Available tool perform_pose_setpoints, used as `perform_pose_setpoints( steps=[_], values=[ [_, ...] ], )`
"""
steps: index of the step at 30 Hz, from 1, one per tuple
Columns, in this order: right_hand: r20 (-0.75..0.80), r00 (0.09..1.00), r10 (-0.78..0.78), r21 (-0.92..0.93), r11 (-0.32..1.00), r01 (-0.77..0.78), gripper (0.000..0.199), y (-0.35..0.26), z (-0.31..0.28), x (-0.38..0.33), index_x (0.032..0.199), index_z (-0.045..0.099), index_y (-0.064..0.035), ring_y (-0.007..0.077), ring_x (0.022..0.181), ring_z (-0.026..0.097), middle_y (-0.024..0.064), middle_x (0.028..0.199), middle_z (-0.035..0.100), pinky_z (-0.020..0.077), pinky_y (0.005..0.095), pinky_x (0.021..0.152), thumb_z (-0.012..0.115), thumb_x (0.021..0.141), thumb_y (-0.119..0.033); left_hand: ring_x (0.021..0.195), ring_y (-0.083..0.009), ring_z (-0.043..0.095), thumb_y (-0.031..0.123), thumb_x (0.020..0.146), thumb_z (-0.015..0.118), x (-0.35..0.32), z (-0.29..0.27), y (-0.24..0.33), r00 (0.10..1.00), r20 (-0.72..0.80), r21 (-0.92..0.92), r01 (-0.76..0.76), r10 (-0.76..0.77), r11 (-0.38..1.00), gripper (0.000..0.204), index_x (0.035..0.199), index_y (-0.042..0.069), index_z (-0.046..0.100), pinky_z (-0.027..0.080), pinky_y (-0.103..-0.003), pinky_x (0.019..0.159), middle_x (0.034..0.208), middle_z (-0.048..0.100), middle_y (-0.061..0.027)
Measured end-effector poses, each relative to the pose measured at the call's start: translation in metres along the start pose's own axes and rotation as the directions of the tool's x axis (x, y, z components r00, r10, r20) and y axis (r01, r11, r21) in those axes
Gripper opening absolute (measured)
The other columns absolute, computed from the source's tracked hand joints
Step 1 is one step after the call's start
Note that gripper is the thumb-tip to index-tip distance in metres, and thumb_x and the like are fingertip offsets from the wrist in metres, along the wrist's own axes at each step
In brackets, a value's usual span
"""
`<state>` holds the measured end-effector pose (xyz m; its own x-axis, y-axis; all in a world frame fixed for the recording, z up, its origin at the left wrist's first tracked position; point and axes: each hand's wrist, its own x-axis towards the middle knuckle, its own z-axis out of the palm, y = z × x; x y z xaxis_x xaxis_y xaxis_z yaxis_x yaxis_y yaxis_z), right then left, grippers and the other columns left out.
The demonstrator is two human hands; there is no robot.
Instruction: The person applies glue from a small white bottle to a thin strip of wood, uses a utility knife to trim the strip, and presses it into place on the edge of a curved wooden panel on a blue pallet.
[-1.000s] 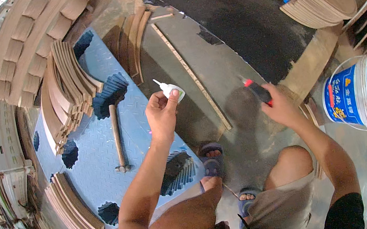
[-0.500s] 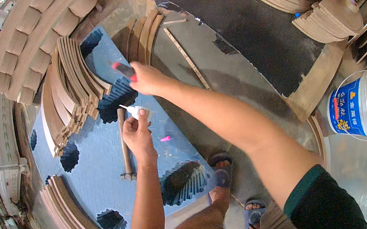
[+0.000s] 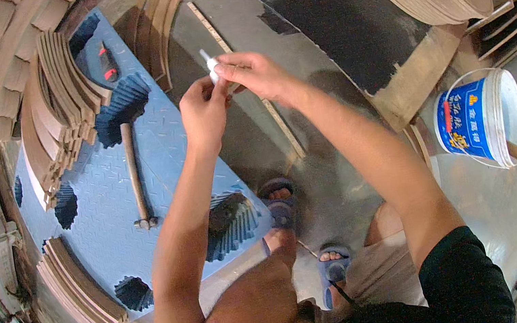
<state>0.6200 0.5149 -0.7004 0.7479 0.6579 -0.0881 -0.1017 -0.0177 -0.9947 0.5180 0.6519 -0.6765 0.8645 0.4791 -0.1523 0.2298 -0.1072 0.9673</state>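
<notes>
The white bottle (image 3: 212,66) is between the two grips, above the floor beyond the bench's right edge, its long axis tipped slightly left and its nozzle pointing away from the person. The left grip (image 3: 204,119) is closed about its body from below; the right grip (image 3: 254,78) appears pinched on its right side. Overlapping fingers hide most of the bottle and its base. The knife (image 3: 108,63) and hammer (image 3: 134,173) lie on the bench (image 3: 106,237).

Blue panel (image 3: 105,213) before me: on it lies a hammer (image 3: 134,173), head toward me; along its left edge, I see stacked curved wooden strips (image 3: 68,91); to its right, a black sheet (image 3: 330,17) and a white-and-blue bucket (image 3: 472,127).
</notes>
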Motion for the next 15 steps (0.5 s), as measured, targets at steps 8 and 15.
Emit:
perform_pose_setpoints(
  steps=[8,15],
  values=[
    [-0.242,0.970,-0.003,-0.289,0.955,-0.069,0.042,-0.003,-0.083,-0.039,0.128,0.077,-0.0007,0.0240,0.095,0.077,0.0139,0.109,0.083,0.0588,0.0406,0.085,0.080,0.104,-0.034,0.084,-0.0126,0.071,0.012,0.108,0.075,0.027,0.080,0.007,0.956,0.284,0.048,-0.084,0.067,0.995,0.023,0.120,-0.008,0.077,0.058,-0.030,0.076,0.097,0.079,-0.0080],
    [-0.368,0.930,-0.008,-0.494,0.849,-0.188,0.031,0.058,-0.104,-0.092,0.127,0.078,0.0002,0.0195,0.096,0.075,0.0134,0.112,0.082,0.0579,0.0381,0.089,0.081,0.103,-0.019,0.113,-0.0319,0.077,0.016,0.093,0.086,0.037,0.087,-0.042,0.891,0.450,0.456,-0.287,0.060,0.843,0.045,0.134,0.002,0.075,0.061,-0.044,0.100,0.128,0.080,-0.0172]
  ],
)
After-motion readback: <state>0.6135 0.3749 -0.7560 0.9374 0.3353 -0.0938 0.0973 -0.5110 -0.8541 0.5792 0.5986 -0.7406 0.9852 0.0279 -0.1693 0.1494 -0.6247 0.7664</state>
